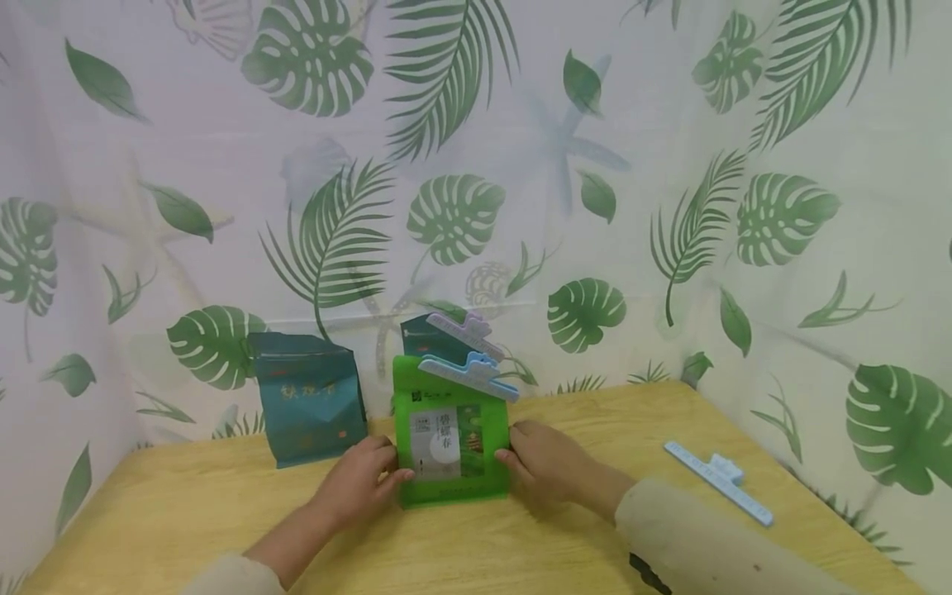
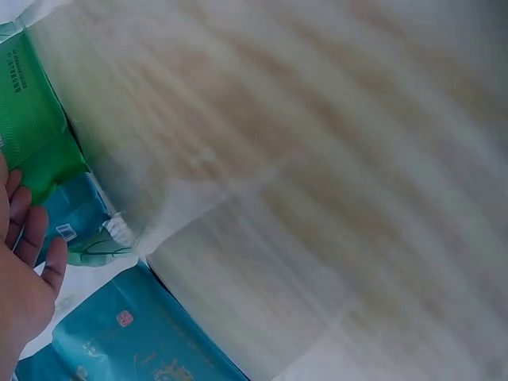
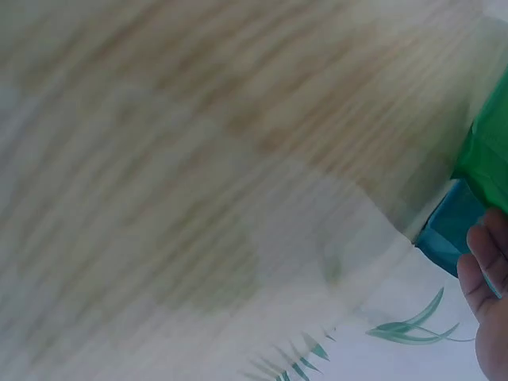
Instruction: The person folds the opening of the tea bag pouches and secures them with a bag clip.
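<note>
Teal pouch (image 1: 308,397) stands far left on wooden surface (image 1: 476,545), untouched. Left hand (image 1: 362,479) holds left edge of green pouch (image 1: 451,438), fingers curled round it. Green pouch upright at centre, blue clip (image 1: 468,373) already across its top; second teal pouch (image 1: 427,337) behind, purple clip (image 1: 467,329) on it. Right hand (image 1: 541,467) grips right edge. Spare blue clip (image 1: 717,481) lies far right. Judged step: settling clipped pouch in place. Next likely needs both hands letting go without tipping it.

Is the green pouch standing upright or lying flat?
Upright: the green pouch stands on the table, a blue clip across its top, between both hands.
</note>
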A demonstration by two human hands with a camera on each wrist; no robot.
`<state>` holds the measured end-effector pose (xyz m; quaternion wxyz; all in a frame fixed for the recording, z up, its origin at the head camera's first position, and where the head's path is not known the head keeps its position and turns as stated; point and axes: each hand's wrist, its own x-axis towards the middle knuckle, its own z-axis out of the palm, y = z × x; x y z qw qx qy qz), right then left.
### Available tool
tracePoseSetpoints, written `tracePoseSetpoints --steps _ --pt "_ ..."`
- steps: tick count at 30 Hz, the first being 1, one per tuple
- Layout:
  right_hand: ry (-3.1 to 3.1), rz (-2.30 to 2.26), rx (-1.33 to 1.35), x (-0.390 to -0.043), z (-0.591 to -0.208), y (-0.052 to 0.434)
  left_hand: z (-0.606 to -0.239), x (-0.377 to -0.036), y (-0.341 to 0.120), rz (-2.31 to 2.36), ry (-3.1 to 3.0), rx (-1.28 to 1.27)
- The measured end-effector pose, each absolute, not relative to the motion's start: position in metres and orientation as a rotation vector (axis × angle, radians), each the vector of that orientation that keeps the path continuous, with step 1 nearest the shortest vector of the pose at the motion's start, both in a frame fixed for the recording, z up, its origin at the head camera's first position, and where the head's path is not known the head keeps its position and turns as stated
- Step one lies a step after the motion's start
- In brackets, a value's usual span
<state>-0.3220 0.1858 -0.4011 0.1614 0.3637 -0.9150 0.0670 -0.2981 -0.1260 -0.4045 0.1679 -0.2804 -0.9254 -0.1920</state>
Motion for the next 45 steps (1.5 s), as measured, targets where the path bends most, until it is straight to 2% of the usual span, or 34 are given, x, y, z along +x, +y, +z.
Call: tracePoseSetpoints --steps 17,38,45 --pt "-2.575 0.153 0.858 -0.33 -0.417 0.183 -0.41 -0.315 -0.113 -0.498 -2.579 -0.717" --pt "-2.642 0.151 0.666 -0.339 -0.413 0.176 -0.413 -0.329 -0.099 -0.325 -2.61 -0.599" --pt "-2.83 0.331 0.571 -0.335 -0.411 0.174 -0.414 -0.326 -0.103 -0.272 -2.675 -0.603"
